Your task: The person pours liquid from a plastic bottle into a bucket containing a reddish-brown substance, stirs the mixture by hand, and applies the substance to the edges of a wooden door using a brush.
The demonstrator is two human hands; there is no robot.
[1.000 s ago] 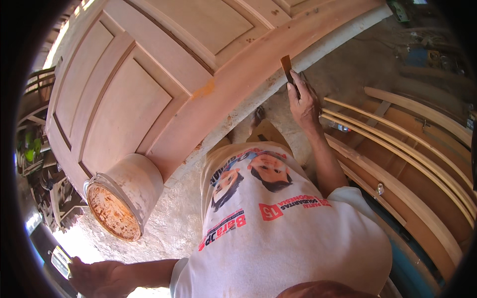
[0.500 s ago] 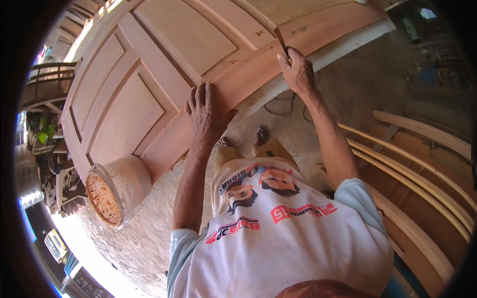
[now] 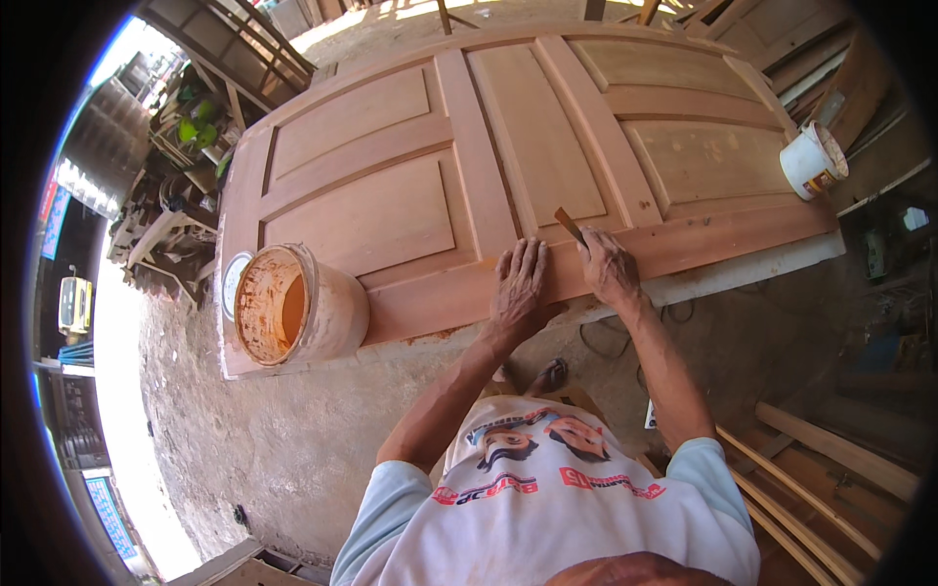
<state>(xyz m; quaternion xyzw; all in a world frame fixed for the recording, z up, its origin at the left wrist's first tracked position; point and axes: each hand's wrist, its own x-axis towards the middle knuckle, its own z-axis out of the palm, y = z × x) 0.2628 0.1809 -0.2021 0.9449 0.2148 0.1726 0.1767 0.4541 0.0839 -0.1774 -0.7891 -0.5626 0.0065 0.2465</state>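
A pale reddish wooden panel door (image 3: 479,166) lies flat before me. My left hand (image 3: 518,283) rests palm down on its near rail, fingers stretched out. My right hand (image 3: 608,269), just right of it, is closed on a thin, flat brown blade-like tool (image 3: 569,223) angled over the rail. A large bucket (image 3: 337,308) smeared with orange paste stands on the door's near left corner, with a round white lid (image 3: 234,280) beside it. A small white tub (image 3: 801,166) stands at the door's right end.
Concrete floor (image 3: 234,449) lies below the door, with a cord near my sandalled feet. Long wooden pieces (image 3: 831,459) lie at lower right. Stacked frames and wood scraps (image 3: 166,244) stand at left, and more doors (image 3: 801,39) lean at back right.
My left hand has come up from the lower left onto the door beside my right hand. The view has tilted up, bringing the whole door and white tub into sight.
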